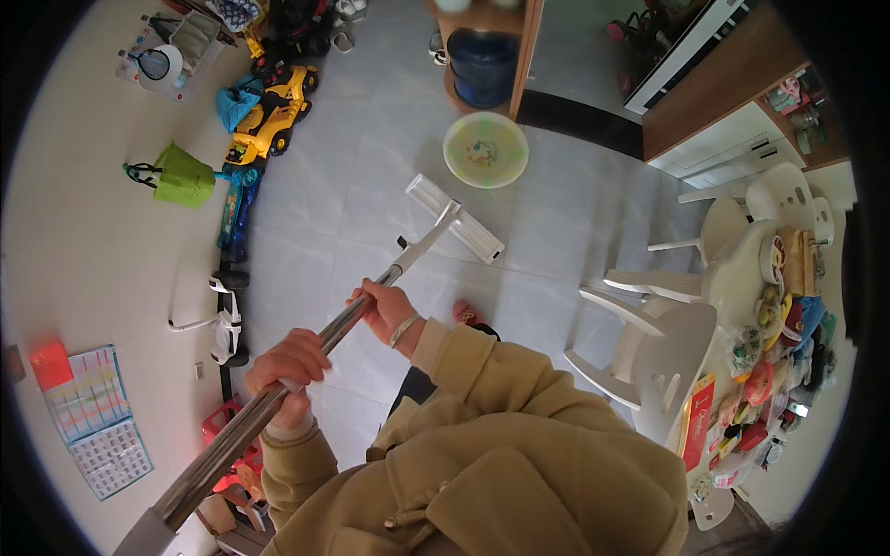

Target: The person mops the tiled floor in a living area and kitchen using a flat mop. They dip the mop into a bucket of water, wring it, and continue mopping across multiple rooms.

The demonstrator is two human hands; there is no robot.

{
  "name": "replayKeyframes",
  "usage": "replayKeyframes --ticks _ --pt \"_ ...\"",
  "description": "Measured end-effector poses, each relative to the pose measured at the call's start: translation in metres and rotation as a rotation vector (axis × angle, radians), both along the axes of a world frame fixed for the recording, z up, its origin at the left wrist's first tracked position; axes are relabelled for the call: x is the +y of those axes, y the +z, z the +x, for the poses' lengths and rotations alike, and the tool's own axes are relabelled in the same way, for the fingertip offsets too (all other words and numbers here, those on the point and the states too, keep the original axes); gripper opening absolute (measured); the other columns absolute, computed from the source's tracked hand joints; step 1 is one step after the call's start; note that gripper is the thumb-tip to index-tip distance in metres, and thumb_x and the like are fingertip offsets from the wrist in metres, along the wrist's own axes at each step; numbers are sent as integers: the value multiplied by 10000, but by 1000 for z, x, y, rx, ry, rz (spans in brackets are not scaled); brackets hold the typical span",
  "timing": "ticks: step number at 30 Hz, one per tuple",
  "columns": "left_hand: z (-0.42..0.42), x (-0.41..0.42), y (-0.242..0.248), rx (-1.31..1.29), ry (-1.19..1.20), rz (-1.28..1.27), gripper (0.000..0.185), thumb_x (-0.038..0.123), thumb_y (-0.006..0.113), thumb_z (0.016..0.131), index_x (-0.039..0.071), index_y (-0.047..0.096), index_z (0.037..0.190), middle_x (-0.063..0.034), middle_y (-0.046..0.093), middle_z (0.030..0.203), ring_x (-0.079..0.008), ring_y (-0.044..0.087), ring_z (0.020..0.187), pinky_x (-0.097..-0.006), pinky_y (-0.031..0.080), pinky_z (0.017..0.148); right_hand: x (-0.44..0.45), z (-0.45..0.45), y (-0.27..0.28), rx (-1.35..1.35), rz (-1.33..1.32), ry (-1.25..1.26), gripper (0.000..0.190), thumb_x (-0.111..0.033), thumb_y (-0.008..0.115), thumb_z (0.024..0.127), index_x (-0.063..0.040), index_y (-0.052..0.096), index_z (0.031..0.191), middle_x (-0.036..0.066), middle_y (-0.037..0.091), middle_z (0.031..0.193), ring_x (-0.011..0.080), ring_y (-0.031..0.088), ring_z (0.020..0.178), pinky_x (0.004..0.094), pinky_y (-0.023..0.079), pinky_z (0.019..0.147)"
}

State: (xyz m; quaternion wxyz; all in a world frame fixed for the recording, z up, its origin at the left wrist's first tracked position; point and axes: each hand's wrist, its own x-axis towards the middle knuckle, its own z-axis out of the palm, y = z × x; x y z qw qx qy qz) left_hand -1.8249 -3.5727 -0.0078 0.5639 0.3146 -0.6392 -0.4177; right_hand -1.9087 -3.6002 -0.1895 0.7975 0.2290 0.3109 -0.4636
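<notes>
Both of my hands are wrapped around the shiny metal pole of a mop [342, 325], which runs diagonally up from the lower left. My left hand [288, 375] grips the pole lower in the picture. Further along, nearer the mop head, my right hand [386, 313] holds it, with a pale band on that wrist. The white rectangular mop head [480, 235] appears to be at the grey tiled floor [417, 278]. A pale green plastic basin [486, 150] with a printed bottom lies just beyond the head. Whatever is under the head is hidden.
Along the left wall stand a yellow toy vehicle [274, 118], a green bag [184, 176] and a white self-balancing scooter [228, 316]. White chairs [671, 354] and a cluttered table [726, 299] are on the right. A blue water bottle [483, 66] sits in a wooden shelf ahead.
</notes>
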Motion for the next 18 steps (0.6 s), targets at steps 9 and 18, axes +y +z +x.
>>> replayKeyframes --ticks 9,18 --pt "47 -24 48 253 -18 -180 406 382 596 882 124 416 625 4 442 489 -140 391 415 -297 344 485 -8 1 72 -249 -159 143 250 -220 453 970 22 507 936 238 596 1061 346 582 1069 439 495 937" --pt "115 -115 19 677 7 -50 400 432 565 896 146 366 699 13 299 584 -119 278 546 -314 275 636 -110 26 17 -18 -90 -166 332 -296 532 917 9 447 1017 255 557 1103 397 553 1083 487 459 965"
